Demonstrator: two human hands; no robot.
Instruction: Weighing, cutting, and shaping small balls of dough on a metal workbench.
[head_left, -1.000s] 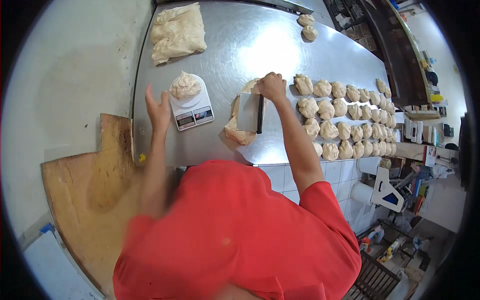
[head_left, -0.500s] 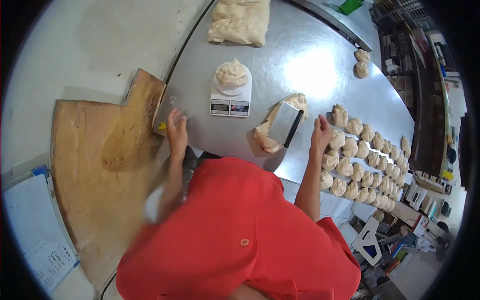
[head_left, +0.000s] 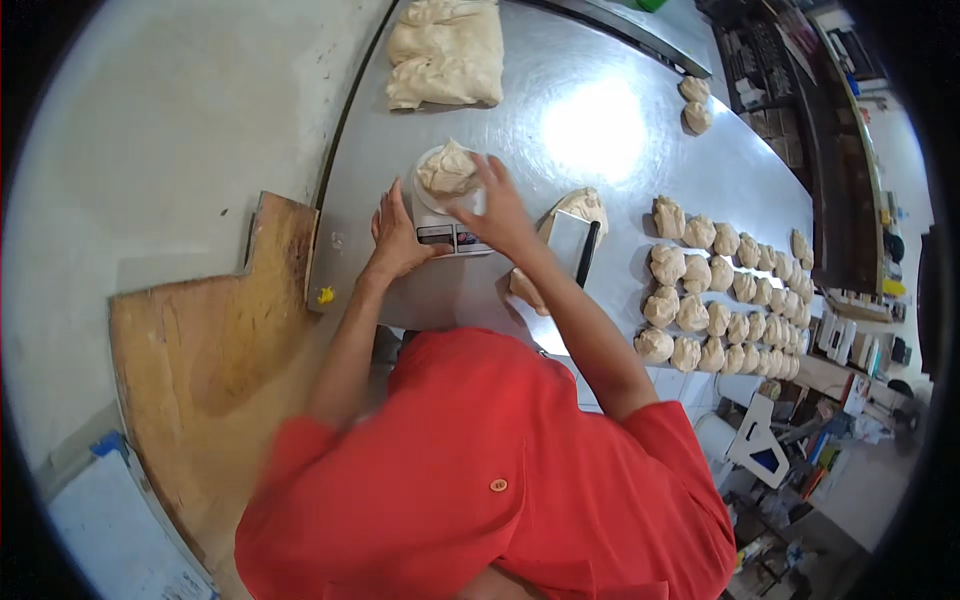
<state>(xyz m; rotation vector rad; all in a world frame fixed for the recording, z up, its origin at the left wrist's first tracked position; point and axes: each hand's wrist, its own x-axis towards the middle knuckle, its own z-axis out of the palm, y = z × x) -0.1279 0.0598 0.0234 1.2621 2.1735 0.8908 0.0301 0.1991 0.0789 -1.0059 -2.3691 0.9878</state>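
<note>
A lump of dough (head_left: pixel 447 172) sits on the round plate of a white digital scale (head_left: pixel 456 245). My left hand (head_left: pixel 398 240) is at the scale's front left corner, fingers extended along its side and thumb at the front. My right hand (head_left: pixel 495 212), slightly blurred, has its fingers spread beside the dough's right side, over the scale; contact with the dough is unclear. Right of the scale, a metal scraper with a black handle (head_left: pixel 587 251) lies on a flattened piece of dough (head_left: pixel 530 292), partly behind my right forearm.
A large folded dough slab (head_left: pixel 445 55) lies at the back of the steel table (head_left: pixel 540 150). Rows of dough balls (head_left: pixel 693 308) fill the right side, and two more (head_left: pixel 696 117) sit at the back right. A wall and wooden board (head_left: pixel 190 350) border the left.
My right hand let go of the scraper and moved left to the scale. My left hand dropped toward the table's front, then moved up and right to the scale.
</note>
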